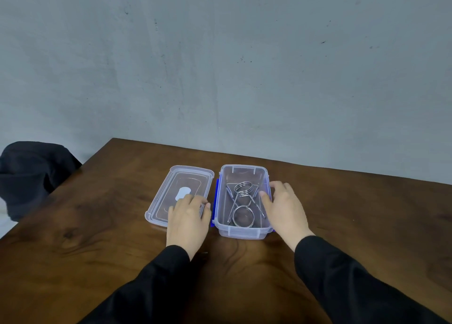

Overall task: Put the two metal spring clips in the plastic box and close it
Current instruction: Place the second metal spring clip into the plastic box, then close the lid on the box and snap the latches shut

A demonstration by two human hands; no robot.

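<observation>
In box (244, 233): both clips (242, 201); lid (181, 181) off, L hand (187, 222) on it.

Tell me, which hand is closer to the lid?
Left. The left hand rests on the near end of the clear lid. The right hand is further away, at the right wall of the plastic box holding the two spring clips.

Left hand (187, 219) palm down, fingers flat and slightly spread, thumb tucked toward right. Right hand (283, 207) palm down, fingers loosely curved, thumb out to left. Both forearms in black sleeves (342, 274), reaching forward, roughly parallel.
</observation>
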